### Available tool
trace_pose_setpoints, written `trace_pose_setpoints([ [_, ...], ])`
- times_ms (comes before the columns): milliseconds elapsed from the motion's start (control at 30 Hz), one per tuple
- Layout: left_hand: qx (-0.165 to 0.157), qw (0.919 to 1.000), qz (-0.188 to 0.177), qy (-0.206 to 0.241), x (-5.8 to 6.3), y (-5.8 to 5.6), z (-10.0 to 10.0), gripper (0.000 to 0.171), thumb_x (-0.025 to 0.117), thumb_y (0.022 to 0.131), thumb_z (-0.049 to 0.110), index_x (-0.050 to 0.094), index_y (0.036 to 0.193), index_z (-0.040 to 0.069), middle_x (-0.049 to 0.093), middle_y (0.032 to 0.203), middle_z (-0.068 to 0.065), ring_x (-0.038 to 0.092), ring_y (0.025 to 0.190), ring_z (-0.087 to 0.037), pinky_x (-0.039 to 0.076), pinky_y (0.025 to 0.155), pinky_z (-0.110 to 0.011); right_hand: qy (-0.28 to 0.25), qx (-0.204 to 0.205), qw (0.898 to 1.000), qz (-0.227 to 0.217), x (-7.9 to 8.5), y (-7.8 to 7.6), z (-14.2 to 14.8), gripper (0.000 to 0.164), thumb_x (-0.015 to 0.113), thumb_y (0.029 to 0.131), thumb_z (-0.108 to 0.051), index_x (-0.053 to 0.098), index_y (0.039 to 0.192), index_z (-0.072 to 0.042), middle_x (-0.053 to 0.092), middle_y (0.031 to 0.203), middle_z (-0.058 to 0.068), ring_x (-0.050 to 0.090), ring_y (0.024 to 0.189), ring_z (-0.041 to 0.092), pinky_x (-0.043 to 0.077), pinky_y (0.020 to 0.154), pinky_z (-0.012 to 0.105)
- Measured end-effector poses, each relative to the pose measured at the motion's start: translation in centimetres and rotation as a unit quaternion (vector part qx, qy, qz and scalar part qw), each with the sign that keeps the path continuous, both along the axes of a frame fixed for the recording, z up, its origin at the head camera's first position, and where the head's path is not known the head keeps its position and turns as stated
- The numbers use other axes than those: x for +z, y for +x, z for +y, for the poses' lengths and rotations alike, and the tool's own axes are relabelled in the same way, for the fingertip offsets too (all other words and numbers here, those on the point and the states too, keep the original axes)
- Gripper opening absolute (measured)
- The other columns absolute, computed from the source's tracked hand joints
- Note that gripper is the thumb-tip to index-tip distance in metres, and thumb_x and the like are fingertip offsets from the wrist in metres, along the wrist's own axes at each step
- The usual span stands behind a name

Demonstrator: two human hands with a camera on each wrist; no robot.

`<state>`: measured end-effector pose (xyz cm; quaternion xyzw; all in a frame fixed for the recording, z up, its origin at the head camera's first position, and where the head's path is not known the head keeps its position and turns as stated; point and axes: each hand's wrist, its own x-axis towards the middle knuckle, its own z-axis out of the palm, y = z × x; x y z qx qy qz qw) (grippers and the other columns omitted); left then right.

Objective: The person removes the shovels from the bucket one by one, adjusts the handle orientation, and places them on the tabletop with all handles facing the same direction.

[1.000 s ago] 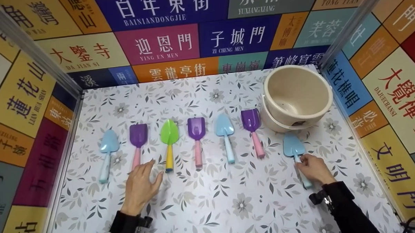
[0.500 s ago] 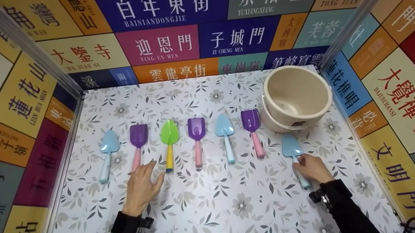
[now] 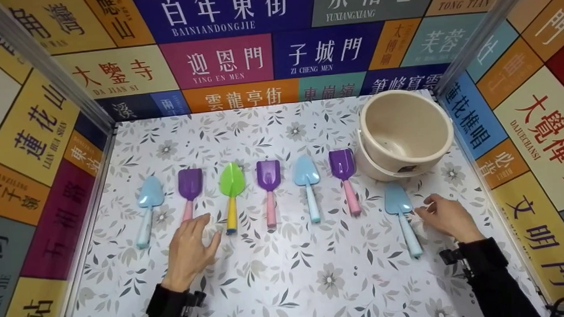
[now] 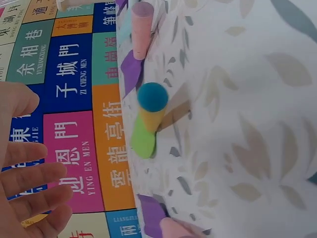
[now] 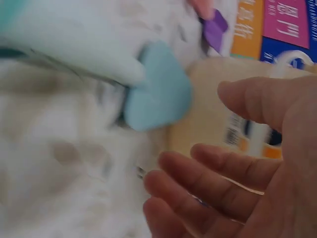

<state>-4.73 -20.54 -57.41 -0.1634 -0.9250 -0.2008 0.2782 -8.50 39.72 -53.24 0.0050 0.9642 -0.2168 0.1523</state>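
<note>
My right hand [image 3: 450, 218] is beside the light blue trowel [image 3: 398, 199] at the right end of a row, holding nothing. In the right wrist view the fingers [image 5: 213, 193] are apart from that trowel. My left hand [image 3: 189, 251] hovers with loose fingers near the pink handle of a purple shovel [image 3: 190, 183]. A green trowel [image 3: 231, 179] with a yellow handle lies just right of it. The row also has another purple shovel [image 3: 268, 175], a light blue trowel [image 3: 306, 169], a third purple shovel [image 3: 342, 165] and a light blue trowel [image 3: 150, 191] at the far left.
A cream bucket [image 3: 380, 162] stands at the back right, just behind the right-hand trowel. Printed wall panels [image 3: 227, 62] enclose the back and both sides of the flower-patterned table [image 3: 291, 280].
My right hand has let go of the right-hand blue trowel and moved away to the right. Before that, the trowel shifted slightly left. The left hand stays nearly still.
</note>
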Motion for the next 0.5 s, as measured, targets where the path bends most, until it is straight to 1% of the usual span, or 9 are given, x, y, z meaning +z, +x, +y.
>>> trace_pose_setpoints([
  [100,0.006,1.0,-0.003,-0.005,1.2,-0.4,-0.1,0.049,0.081,0.083,0.021,0.07,0.121,-0.008,0.075,0.11,-0.025,0.07,0.099,-0.043,0.06,0.081,-0.053,0.004,-0.008,0.996,0.084,2.1,-0.1,0.0,0.05,0.065,0.105,-0.029,0.058,0.129,0.015,0.068,0.114,0.04,0.067,0.099,0.055,0.056,0.082,0.066],
  [167,0.011,0.9999,-0.006,-0.009,2.1,-0.8,-0.2,0.054,0.08,0.084,0.025,0.068,0.125,-0.008,0.073,0.117,-0.028,0.068,0.104,-0.046,0.059,0.084,-0.056,0.009,-0.01,0.989,0.15,3.3,-0.2,-0.3,0.048,0.068,0.103,-0.024,0.059,0.13,0.014,0.068,0.116,0.04,0.066,0.103,0.057,0.055,0.083,0.069],
  [233,0.012,0.9998,-0.006,-0.012,2.9,-1.1,-0.1,0.061,0.079,0.084,0.029,0.065,0.131,-0.008,0.07,0.125,-0.03,0.066,0.109,-0.048,0.058,0.087,-0.059,0.01,-0.008,0.975,0.222,4.1,-0.3,-0.8,0.047,0.073,0.098,-0.019,0.059,0.13,0.013,0.068,0.117,0.04,0.066,0.103,0.058,0.055,0.082,0.07],
  [300,0.011,0.9999,-0.003,-0.009,3.6,-1.5,0.1,0.066,0.076,0.087,0.033,0.062,0.137,-0.007,0.067,0.132,-0.032,0.065,0.113,-0.05,0.057,0.09,-0.061,0.012,0.006,0.956,0.294,4.5,-0.5,-1.4,0.052,0.078,0.092,-0.018,0.059,0.13,0.012,0.067,0.119,0.039,0.065,0.106,0.057,0.055,0.083,0.069],
  [333,0.011,0.9999,-0.003,-0.007,3.9,-1.6,0.2,0.068,0.074,0.089,0.036,0.06,0.139,-0.007,0.065,0.135,-0.033,0.064,0.115,-0.051,0.056,0.092,-0.062,0.015,0.017,0.945,0.325,4.6,-0.6,-1.6,0.055,0.079,0.091,-0.021,0.059,0.131,0.012,0.067,0.121,0.039,0.064,0.107,0.057,0.055,0.085,0.069],
  [400,0.008,1.0,-0.002,-0.002,4.4,-1.8,0.4,0.072,0.066,0.097,0.047,0.057,0.143,-0.007,0.061,0.141,-0.035,0.061,0.12,-0.053,0.054,0.095,-0.066,0.022,0.038,0.926,0.374,4.5,-0.9,-2.2,0.066,0.075,0.096,-0.042,0.058,0.133,0.011,0.065,0.125,0.039,0.063,0.111,0.058,0.053,0.089,0.071],
  [433,0.007,1.0,-0.004,-0.002,4.6,-1.9,0.6,0.075,0.061,0.1,0.054,0.056,0.145,-0.006,0.058,0.144,-0.036,0.06,0.123,-0.055,0.053,0.097,-0.067,0.025,0.049,0.919,0.39,4.4,-1.0,-2.5,0.074,0.07,0.098,-0.053,0.057,0.134,0.01,0.064,0.128,0.039,0.062,0.113,0.058,0.052,0.091,0.073],
  [467,0.007,0.9999,-0.006,-0.004,4.7,-1.9,0.7,0.08,0.054,0.103,0.061,0.055,0.146,-0.006,0.055,0.146,-0.038,0.058,0.126,-0.056,0.052,0.099,-0.069,0.029,0.058,0.914,0.4,4.2,-1.1,-2.7,0.082,0.062,0.099,-0.064,0.056,0.136,0.009,0.062,0.131,0.039,0.061,0.116,0.059,0.05,0.094,0.074],
  [500,0.006,0.9999,-0.012,-0.007,4.9,-2.0,0.9,0.085,0.046,0.104,0.067,0.055,0.147,-0.006,0.053,0.149,-0.038,0.055,0.13,-0.057,0.05,0.102,-0.071,0.035,0.065,0.912,0.404,3.9,-1.2,-3.0,0.091,0.054,0.099,-0.073,0.054,0.139,0.009,0.061,0.133,0.039,0.059,0.119,0.059,0.049,0.097,0.076],
])
